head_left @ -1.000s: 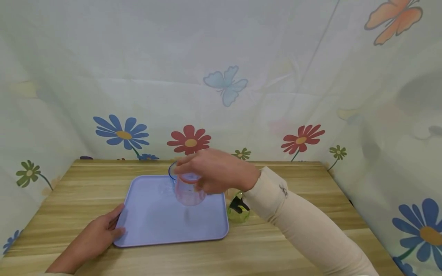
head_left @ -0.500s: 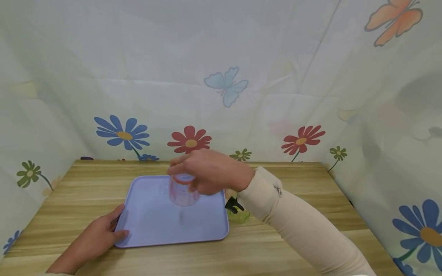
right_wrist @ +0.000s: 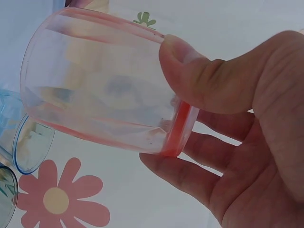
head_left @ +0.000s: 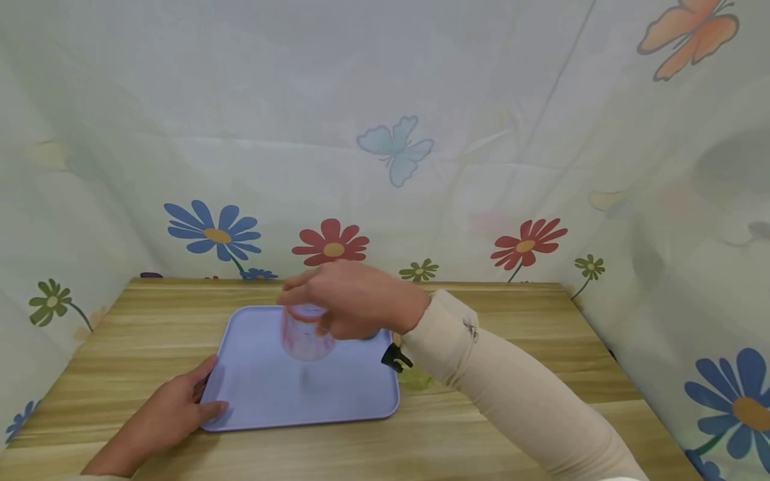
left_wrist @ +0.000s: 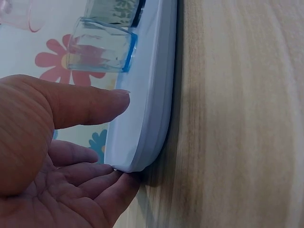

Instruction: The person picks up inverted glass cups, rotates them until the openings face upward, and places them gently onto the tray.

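The right hand [head_left: 351, 300] pinches the red-ringed end of a transparent pink cup [head_left: 303, 342], now farther left over the rectangular lavender-blue tray [head_left: 271, 407] than a second ago; the left hand [head_left: 171, 411], fingers loosely extended, stays touching the tray's left edge.

Left hand [head_left: 171, 411]: thumb [left_wrist: 90, 105] spread from fingers [left_wrist: 90, 178] | Right hand [head_left: 355, 297]: higher, fingers bent opposite thumb
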Available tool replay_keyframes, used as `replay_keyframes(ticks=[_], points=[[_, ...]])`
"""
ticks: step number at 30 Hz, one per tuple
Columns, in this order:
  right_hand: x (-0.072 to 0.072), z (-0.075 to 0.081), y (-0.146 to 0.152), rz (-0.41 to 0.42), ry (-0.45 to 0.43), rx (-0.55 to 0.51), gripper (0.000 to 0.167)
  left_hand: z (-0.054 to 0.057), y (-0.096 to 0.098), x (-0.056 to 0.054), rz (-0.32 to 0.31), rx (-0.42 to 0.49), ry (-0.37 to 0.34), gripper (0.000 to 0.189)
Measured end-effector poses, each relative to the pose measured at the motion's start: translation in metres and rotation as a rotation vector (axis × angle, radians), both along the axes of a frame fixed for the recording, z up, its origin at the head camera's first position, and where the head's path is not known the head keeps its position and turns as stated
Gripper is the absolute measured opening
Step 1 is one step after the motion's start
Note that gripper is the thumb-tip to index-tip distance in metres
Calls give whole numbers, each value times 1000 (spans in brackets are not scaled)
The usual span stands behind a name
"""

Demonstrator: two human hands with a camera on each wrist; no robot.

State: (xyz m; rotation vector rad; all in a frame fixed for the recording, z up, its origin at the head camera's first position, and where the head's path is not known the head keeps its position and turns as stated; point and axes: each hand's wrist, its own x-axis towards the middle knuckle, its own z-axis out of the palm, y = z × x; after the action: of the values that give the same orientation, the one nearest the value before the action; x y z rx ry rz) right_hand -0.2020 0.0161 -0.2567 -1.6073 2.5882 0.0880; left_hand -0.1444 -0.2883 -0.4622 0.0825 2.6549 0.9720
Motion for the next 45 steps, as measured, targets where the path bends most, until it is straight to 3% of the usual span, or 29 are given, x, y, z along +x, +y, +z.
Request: replay_keyframes(ticks=[9,20,28,37,45], points=[[0,0,-8,-1,-12,13,62,-1,-1,0,-7,-24,23,102],[0,-1,-14,-11,4,12,62,2,2,-2,-4,-28,-16,110],[-1,-3,-16,-11,-1,0,62,9,8,1,30,-34,-36,129],[-2,-5,-18,-6,-5,-22,64,19,20,2,26,-39,69,126],[-3,-9,-18,-10,-24,-55,67,33,38,1,23,32,181,119]])
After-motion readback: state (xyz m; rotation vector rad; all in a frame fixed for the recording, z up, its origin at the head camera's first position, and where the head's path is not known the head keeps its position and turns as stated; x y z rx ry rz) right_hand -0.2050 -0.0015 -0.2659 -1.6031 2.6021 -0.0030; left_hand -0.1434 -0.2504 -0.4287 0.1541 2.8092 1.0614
